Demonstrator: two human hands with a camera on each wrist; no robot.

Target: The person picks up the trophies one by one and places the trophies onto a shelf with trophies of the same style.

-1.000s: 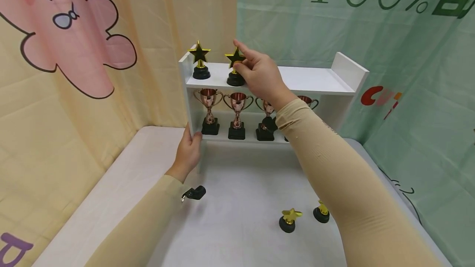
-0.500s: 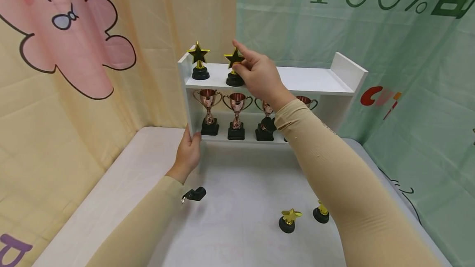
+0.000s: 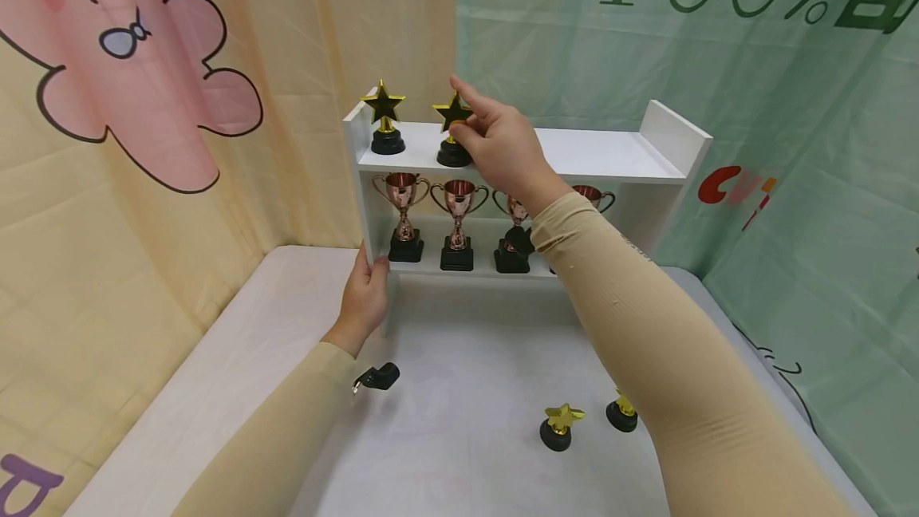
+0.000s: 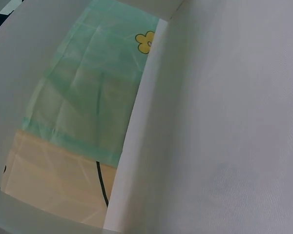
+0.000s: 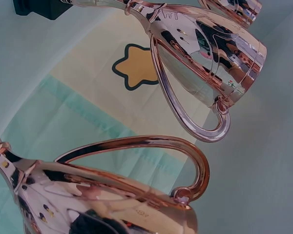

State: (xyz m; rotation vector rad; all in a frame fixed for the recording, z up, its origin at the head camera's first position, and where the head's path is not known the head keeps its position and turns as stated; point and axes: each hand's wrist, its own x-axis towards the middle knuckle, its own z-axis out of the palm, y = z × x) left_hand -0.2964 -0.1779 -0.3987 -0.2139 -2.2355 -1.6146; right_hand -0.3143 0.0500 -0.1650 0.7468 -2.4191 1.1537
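Observation:
On the white shelf's (image 3: 596, 151) top board, my right hand (image 3: 506, 138) pinches a gold star trophy (image 3: 454, 151) with a black round base, which stands upright. Another star trophy (image 3: 388, 142) is to its left, by the end panel. My left hand (image 3: 364, 297) grips the shelf's lower left side panel, thumb in front, the other fingers mostly hidden behind it. Below, copper two-handled trophy cups (image 3: 457, 198) line the lower board, partly covered by my right forearm. Two such copper cups (image 5: 210, 53) fill much of the right wrist view. Neither wrist view shows a hand.
Two more star trophies, one in front (image 3: 556, 429) and one beside my right sleeve (image 3: 623, 415), stand on the white-covered table (image 3: 459, 357). Printed curtains (image 3: 237, 102) close in the back and sides. A black device (image 3: 378, 376) sits at my left wrist.

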